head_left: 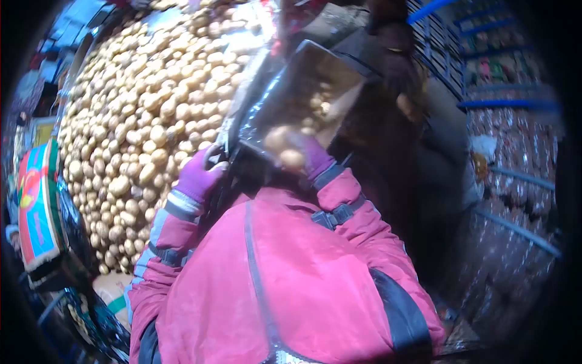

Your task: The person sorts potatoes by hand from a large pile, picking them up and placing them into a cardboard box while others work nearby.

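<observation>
A wide heap of potatoes [157, 115] fills the left half of the view. My left hand [201, 173], in a purple glove, is closed at the dark edge beside the heap; what it holds is hard to make out. My right hand [312, 155], also gloved in purple, is closed around potatoes [291, 159] over the near end of a plastic-lined box [267, 115]. More potatoes [320, 104] lie inside that box, blurred.
Another person's hand [409, 108] and dark sleeve are beyond the box at the upper right. Filled bags [509, 151] are stacked behind blue bars [515, 104] on the right. A colourful printed sack [37, 203] stands at the far left.
</observation>
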The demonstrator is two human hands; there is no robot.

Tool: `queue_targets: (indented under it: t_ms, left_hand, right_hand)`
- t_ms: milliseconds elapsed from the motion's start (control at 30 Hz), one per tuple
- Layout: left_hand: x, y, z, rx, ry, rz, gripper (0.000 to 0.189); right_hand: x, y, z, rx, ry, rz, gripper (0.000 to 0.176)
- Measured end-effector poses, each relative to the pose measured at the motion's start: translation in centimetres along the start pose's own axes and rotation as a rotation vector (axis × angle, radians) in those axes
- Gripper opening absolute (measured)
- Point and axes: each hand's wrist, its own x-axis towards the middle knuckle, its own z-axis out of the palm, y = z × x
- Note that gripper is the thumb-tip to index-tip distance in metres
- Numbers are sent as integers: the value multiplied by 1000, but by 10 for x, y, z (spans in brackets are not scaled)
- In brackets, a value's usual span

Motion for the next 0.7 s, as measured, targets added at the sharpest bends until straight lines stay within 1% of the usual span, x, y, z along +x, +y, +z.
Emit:
queue_targets:
  t_ms: [33,100,133,167,233,300,367,400,433,467,500,533,567,633,700]
  left_hand:
    - [4,-19,0,-44,-26,-59,55]
    - [10,-49,-2,-120,-29,-14,52]
    - [12,-54,-4,-75,-30,18,48]
    - [13,-53,-5,-36,-19,27,47]
    - [14,-55,-8,-9,-45,-11,44]
    - [18,-59,-8,-48,-59,-34,46]
    - [18,-68,-8,-95,-66,-36,46]
    - [18,-69,-6,-42,-58,1,47]
    - [15,-48,-6,-127,-83,-112,44]
    - [10,-1,-9,-77,-107,-243,42]
    - [11,-13,-7,147,-59,-123,40]
    - [8,-6,-7,180,-30,22,40]
    - [6,-9,-7,-64,-143,-18,39]
    - [-2,-18,2,66,-53,80,39]
    - [-10,-25,0,157,-102,76,40]
  right_hand:
    - [-14,-4,-17,125,118,43,37]
    - [-48,-15,-51,286,401,56,36]
    - [-71,-31,-62,240,374,-59,36]
    - [-88,-43,-75,213,455,-112,36]
    - [-123,-60,-103,175,693,-183,35]
    - [-152,-76,-129,126,886,-244,35]
    - [-175,-92,-154,54,1049,-303,35]
    - [-183,-101,-164,6,1106,-328,35]
    - [-188,-109,-172,-45,1151,-346,35]
    - [-187,-117,-178,-94,1179,-360,35]
    - [-179,-125,-177,-146,1174,-374,35]
    - [-163,-134,-172,-192,1152,-381,35]
    - [-142,-137,-160,-224,1118,-385,35]
    - [-89,-139,-120,-291,973,-370,34]
    - [-34,-131,-67,-353,774,-330,34]
